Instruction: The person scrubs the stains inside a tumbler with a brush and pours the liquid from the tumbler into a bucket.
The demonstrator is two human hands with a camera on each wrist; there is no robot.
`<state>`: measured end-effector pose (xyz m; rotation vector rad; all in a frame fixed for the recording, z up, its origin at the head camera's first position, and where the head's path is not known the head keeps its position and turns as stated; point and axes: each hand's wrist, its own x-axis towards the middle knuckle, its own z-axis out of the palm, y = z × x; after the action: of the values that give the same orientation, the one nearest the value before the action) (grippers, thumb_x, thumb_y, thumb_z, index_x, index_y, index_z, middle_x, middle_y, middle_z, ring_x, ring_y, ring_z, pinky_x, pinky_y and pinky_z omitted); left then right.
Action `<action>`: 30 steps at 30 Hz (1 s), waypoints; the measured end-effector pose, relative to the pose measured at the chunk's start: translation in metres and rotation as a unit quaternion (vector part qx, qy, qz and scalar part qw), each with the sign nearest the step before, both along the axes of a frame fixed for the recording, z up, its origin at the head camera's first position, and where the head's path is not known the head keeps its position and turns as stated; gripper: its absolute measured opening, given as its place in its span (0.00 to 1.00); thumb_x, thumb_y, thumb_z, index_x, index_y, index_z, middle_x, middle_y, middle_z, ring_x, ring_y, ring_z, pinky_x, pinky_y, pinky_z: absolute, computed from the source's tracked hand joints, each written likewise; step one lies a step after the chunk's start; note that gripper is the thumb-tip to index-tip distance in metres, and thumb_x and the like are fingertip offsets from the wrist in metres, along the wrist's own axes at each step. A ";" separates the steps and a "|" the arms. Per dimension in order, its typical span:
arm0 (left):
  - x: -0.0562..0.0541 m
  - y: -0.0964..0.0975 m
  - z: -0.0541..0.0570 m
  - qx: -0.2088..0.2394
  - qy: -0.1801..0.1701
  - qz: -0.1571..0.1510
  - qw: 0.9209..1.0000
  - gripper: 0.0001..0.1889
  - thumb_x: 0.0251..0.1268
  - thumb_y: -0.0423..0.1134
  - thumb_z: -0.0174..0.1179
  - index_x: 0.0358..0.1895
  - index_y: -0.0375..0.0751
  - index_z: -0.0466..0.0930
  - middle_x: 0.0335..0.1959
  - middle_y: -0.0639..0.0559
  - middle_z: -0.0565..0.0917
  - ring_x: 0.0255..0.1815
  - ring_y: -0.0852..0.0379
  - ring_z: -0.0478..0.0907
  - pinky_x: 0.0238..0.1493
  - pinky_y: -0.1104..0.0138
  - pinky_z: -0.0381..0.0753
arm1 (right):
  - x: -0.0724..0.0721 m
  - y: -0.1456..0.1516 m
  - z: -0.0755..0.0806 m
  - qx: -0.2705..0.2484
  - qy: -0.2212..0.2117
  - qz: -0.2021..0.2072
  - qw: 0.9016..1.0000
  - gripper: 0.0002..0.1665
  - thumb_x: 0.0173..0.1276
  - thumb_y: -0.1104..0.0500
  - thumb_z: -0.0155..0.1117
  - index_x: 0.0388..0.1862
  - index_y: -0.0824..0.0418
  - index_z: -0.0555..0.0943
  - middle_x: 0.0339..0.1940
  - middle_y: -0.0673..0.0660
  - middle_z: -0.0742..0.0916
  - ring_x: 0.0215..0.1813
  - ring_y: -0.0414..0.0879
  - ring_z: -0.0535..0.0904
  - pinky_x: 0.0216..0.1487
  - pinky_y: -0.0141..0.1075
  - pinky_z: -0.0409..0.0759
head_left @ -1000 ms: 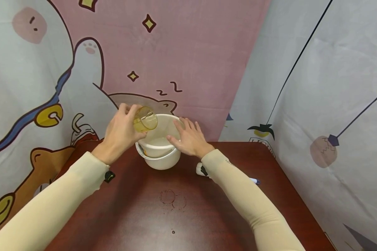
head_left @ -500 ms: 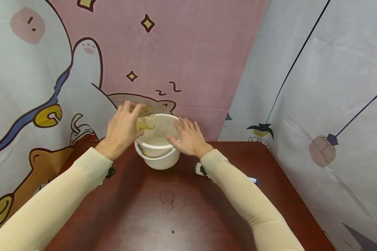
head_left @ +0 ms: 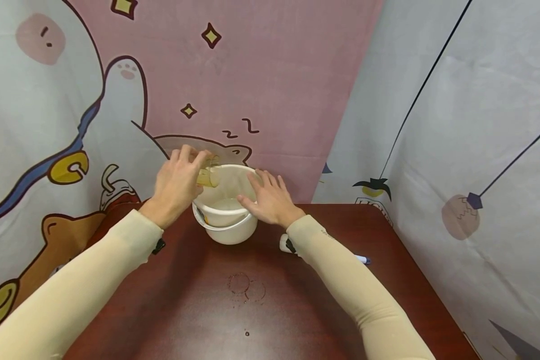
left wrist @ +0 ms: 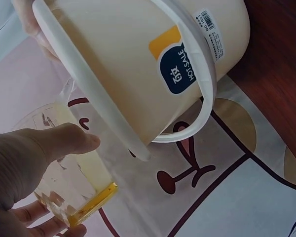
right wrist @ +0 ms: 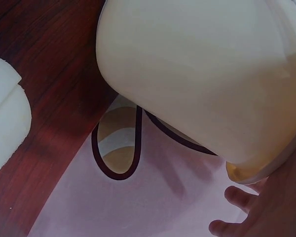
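My left hand (head_left: 177,182) grips a clear yellowish glass (head_left: 209,177), tipped sideways at the left of a white bucket (head_left: 234,236). In the left wrist view, the thumb lies along one side of the glass (left wrist: 91,170), fingers on the other, and clear liquid (left wrist: 66,91) runs from its mouth at the bucket's rim. The bucket stands upright, its handle (left wrist: 208,94) hanging down; some liquid seems to lie at the bottom. My right hand (head_left: 273,200) rests on the right side of the rim with fingers spread; the right wrist view shows fingertips (right wrist: 237,197) past the rim.
The dark red table (head_left: 198,310) bears wet rings (head_left: 239,283) in front of the bucket. A white, soft-looking folded thing (right wrist: 7,113) lies near the right wrist. A white stick with a blue end (head_left: 363,259) shows behind the right sleeve. Printed cloth (head_left: 288,90) hangs behind.
My left hand has tipped the glass further over and shifted it slightly right, towards the bucket's mouth. The right hand and bucket have stayed in place.
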<state>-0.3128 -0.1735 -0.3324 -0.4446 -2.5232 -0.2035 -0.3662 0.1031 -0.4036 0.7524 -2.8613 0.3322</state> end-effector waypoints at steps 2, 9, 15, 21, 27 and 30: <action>0.000 0.001 0.000 -0.011 0.008 -0.004 1.000 0.46 0.53 0.25 0.87 0.77 0.49 0.79 0.70 0.31 0.81 0.65 0.26 0.83 0.53 0.37 0.92 | 0.000 0.000 0.000 -0.001 0.000 0.000 1.000 0.58 0.85 0.17 0.37 0.99 0.50 0.58 1.00 0.61 0.61 1.00 0.62 0.55 0.97 0.71 0.52; 0.001 0.004 -0.004 -0.036 0.027 -0.019 0.999 0.48 0.53 0.24 0.86 0.80 0.47 0.78 0.70 0.32 0.81 0.66 0.28 0.82 0.56 0.37 0.91 | 0.000 0.000 0.000 -0.004 -0.002 -0.001 1.000 0.58 0.85 0.18 0.38 0.99 0.50 0.59 1.00 0.61 0.61 1.00 0.61 0.55 0.98 0.70 0.50; 0.001 0.007 -0.005 -0.056 0.033 -0.015 0.998 0.48 0.54 0.25 0.88 0.81 0.48 0.77 0.69 0.32 0.81 0.67 0.29 0.82 0.60 0.37 0.91 | 0.001 0.000 0.000 -0.005 -0.004 0.001 1.000 0.58 0.85 0.18 0.38 0.99 0.52 0.60 1.00 0.62 0.60 1.00 0.62 0.54 0.98 0.69 0.49; 0.002 0.011 -0.006 -0.073 0.033 -0.016 0.997 0.47 0.56 0.26 0.87 0.80 0.50 0.77 0.70 0.33 0.80 0.70 0.30 0.81 0.61 0.39 0.92 | 0.000 -0.001 0.000 -0.004 -0.003 0.001 1.000 0.58 0.85 0.18 0.38 0.99 0.52 0.60 1.00 0.62 0.60 1.00 0.62 0.54 0.98 0.69 0.49; 0.003 0.013 -0.008 -0.085 0.044 -0.020 0.995 0.45 0.60 0.24 0.84 0.80 0.50 0.77 0.70 0.34 0.80 0.70 0.30 0.81 0.59 0.40 0.92 | 0.000 0.000 0.000 -0.002 0.002 0.002 1.000 0.58 0.85 0.18 0.38 0.99 0.51 0.59 1.00 0.62 0.61 1.00 0.62 0.55 0.98 0.70 0.50; 0.003 0.013 -0.008 -0.086 0.051 -0.023 0.995 0.43 0.62 0.22 0.81 0.80 0.50 0.78 0.70 0.34 0.81 0.71 0.30 0.82 0.60 0.40 0.92 | 0.000 0.000 -0.001 0.000 0.003 0.002 1.000 0.58 0.85 0.18 0.37 0.99 0.51 0.59 1.00 0.62 0.61 1.00 0.62 0.55 0.97 0.70 0.51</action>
<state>-0.3096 -0.1600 -0.3401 -0.5658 -2.4413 0.0190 -0.3662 0.1031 -0.4043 0.7580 -2.8538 0.3289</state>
